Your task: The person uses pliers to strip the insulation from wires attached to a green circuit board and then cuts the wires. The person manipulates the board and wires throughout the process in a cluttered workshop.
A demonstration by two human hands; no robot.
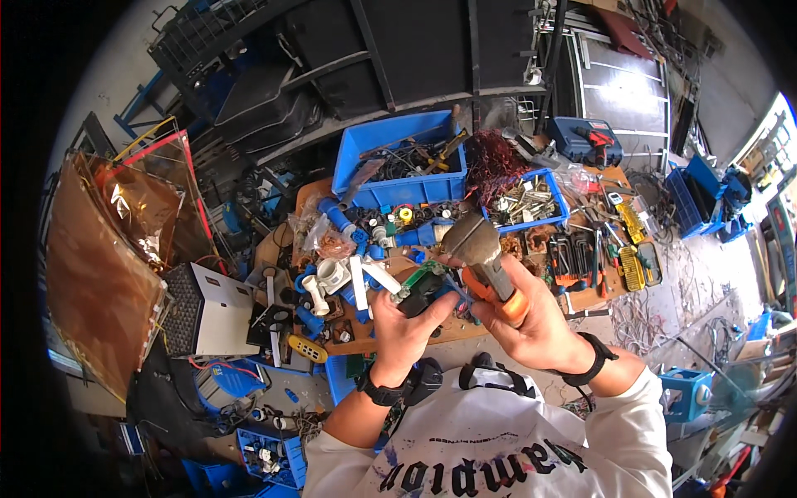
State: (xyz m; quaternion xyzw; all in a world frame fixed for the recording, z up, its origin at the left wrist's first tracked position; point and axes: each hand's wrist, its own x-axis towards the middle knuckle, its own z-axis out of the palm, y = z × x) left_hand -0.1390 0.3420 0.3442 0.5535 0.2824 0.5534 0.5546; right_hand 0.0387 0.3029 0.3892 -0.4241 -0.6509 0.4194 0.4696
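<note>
My left hand (404,324) is closed round a small device with a green circuit board (418,278) and a dark block on it. My right hand (535,319) grips an orange-handled tool (473,241) with a broad, worn metal head. The head points up and away from me, and I cannot make out its exact kind. Both hands are close together above the table's near edge. Just beyond my left hand are white plastic strips (359,283) and white pipe fittings (332,274).
Behind the hands stand a large blue bin (398,193) of metal tools and a blue tray (523,217) of bolts. Hex keys (571,256), a yellow bit case (631,267) and a red drill on a blue case (583,143) lie right. A yellow remote-like device (308,348) sits left.
</note>
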